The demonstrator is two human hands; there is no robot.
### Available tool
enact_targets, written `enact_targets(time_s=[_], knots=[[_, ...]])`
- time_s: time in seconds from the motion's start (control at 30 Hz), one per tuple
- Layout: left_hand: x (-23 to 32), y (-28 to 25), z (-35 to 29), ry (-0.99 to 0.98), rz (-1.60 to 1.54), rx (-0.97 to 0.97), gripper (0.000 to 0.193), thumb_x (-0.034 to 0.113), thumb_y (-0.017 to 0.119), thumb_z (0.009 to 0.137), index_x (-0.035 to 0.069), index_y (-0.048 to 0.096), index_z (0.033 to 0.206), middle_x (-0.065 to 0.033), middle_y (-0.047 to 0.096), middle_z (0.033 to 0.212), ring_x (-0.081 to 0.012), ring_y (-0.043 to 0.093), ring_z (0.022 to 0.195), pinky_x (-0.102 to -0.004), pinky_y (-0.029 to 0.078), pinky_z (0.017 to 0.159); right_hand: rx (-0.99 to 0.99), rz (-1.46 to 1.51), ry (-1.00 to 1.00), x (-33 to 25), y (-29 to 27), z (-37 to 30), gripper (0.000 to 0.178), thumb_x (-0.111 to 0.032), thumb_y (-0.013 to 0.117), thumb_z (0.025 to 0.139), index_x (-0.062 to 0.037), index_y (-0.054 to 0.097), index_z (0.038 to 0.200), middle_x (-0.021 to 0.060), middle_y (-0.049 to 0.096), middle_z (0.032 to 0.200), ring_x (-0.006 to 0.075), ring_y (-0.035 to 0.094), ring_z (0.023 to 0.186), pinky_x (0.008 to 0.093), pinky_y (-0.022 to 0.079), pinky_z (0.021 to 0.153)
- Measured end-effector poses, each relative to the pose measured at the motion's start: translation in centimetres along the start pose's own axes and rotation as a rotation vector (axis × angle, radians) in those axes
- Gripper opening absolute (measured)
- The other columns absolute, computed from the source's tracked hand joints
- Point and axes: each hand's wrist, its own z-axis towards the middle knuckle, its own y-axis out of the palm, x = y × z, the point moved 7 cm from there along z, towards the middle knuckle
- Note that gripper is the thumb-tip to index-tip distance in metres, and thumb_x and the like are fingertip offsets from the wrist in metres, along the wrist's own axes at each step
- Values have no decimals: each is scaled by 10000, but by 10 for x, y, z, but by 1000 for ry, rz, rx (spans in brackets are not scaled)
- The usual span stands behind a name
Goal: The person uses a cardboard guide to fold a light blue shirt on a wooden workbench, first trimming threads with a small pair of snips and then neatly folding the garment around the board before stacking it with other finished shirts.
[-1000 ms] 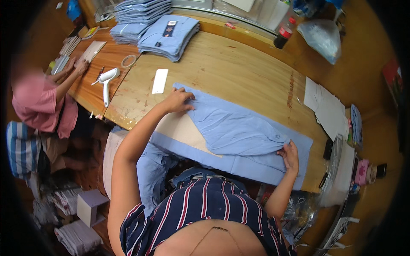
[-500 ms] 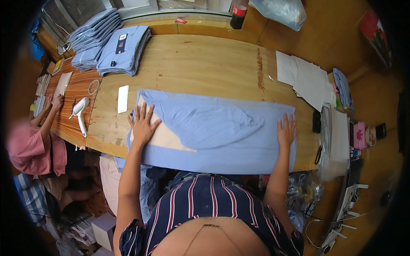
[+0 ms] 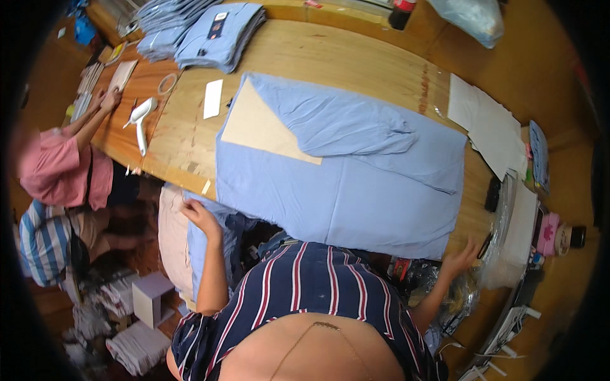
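Table [image 3: 330,54]: blue garment [image 3: 343,181], long axis sideways; right hand [image 3: 459,259] spread, left hand [image 3: 203,218] grip unclear

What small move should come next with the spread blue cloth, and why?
Probably bring the left hand and right hand to the blue cloth's near edge to fold it: its far flap lies over part of the beige board, the near part lies mostly flat, and both hands are off it.

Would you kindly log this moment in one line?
blue garment: on table, part-folded; left hand: off garment; right hand: open, off garment
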Motion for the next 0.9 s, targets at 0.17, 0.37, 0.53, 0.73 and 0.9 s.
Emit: enact_targets(time_s=[0.17, 0.37, 0.53, 0.73, 0.9], knots=[[-43, 63, -103, -949, -214, -794, 412, 9, 517, 773, -15, 371, 1158, -148, 511, 1068, -192, 501, 968, -286, 401, 821, 24, 1174, 1329, 34, 38, -112, 512, -313, 523, 820, -64, 341, 1228, 161, 413, 1152, 310, 427, 1047, 396, 368, 822], [-17, 80, -92, 469, 527, -1493, 697, 265, 707, 677, -19, 378, 1221, -117, 481, 1191, -253, 432, 1094, -319, 334, 929, -527, 1037, 1211, 39, 65, -113, 579, -478, 534, 789, -25, 367, 1107, 191, 515, 933, 247, 581, 649, 286, 482, 507], [82, 32, -63, -150, 471, -1912, 733, 260, 766, 623, -17, 406, 1198, -88, 502, 1154, -187, 461, 1053, -299, 337, 914, -475, 686, 870, 43, 59, -96, 307, -272, 598, 800, -24, 420, 826, 94, 534, 522, 152, 492, 355, 248, 374, 302], [66, 13, 0, -219, -314, -1688, 804, 220, 828, 514, -40, 432, 1163, -93, 513, 1100, -198, 468, 1016, -342, 342, 901, -337, -98, 487, -6, 22, -55, 509, -473, 576, 739, -62, 491, 1028, 175, 590, 660, 327, 580, 658, 415, 431, 628], [101, 9, -13, 57, -188, -1782, 735, 148, 830, 504, -77, 469, 1103, -103, 547, 1035, -181, 473, 983, -322, 361, 859, -476, 123, 515, 7, 30, -54, 339, -321, 595, 768, 0, 571, 877, 160, 600, 811, 296, 571, 781, 365, 427, 689]])
